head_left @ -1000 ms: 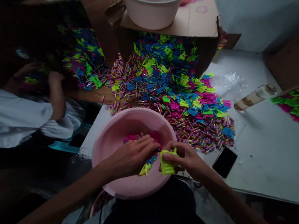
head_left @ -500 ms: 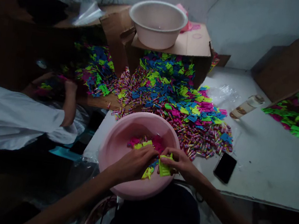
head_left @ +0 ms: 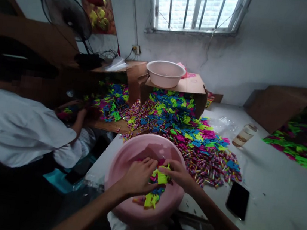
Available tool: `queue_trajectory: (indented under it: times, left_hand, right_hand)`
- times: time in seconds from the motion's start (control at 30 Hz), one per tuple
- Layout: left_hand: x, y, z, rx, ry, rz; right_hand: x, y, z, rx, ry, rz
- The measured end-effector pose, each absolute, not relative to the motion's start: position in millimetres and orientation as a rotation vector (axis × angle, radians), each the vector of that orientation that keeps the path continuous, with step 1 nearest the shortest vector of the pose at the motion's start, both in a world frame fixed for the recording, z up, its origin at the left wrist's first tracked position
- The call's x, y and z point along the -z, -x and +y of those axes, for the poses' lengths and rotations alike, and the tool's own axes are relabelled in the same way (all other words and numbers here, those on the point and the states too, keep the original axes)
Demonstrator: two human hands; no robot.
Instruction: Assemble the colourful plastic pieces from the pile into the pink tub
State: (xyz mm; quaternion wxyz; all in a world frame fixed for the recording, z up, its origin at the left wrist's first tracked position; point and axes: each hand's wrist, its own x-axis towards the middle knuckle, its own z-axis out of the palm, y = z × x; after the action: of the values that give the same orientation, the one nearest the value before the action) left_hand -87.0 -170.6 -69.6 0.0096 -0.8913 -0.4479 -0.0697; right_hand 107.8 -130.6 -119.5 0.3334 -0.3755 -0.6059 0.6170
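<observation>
A pink basin (head_left: 120, 163) at the table's near edge holds yellow, blue and pink plastic pieces (head_left: 151, 200). Over it, my right hand (head_left: 178, 175) pinches a yellow plastic piece (head_left: 163, 177) between thumb and fingers. My left hand (head_left: 140, 176) is right beside that piece, its fingers curled; whatever lies between its fingertips is hidden. Behind the basin spreads a heap of blue, yellow and pink pieces (head_left: 179, 112), with many small wrapped sticks (head_left: 206, 165) along its front and right side.
A black phone (head_left: 237, 200) and a bottle (head_left: 244, 135) are on the white table (head_left: 279, 192). A pale basin (head_left: 165, 75) tops a cardboard box (head_left: 195, 86). Another open box (head_left: 273, 104) spills pieces at right. A person in white (head_left: 24, 128) works at left.
The view has tilted up, bringing the window and fan into sight. My left hand has turned more palm-down over the basin; the yellow piece stays in my right hand.
</observation>
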Motion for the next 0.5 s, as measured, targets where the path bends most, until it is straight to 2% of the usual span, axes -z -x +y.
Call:
queue_trajectory:
  times: [0.17,0.5]
  left_hand:
    - [70.2,90.2,-170.7,0.357,2.659,-1.439]
    - [112.7,94.2,-123.3,0.384,2.702,-1.4]
  right_hand:
    - [116.5,-103.7,-119.4,-1.442,0.938,-1.653]
    - [122.8,-100.7,-76.9,-1.27,0.946,-1.78]
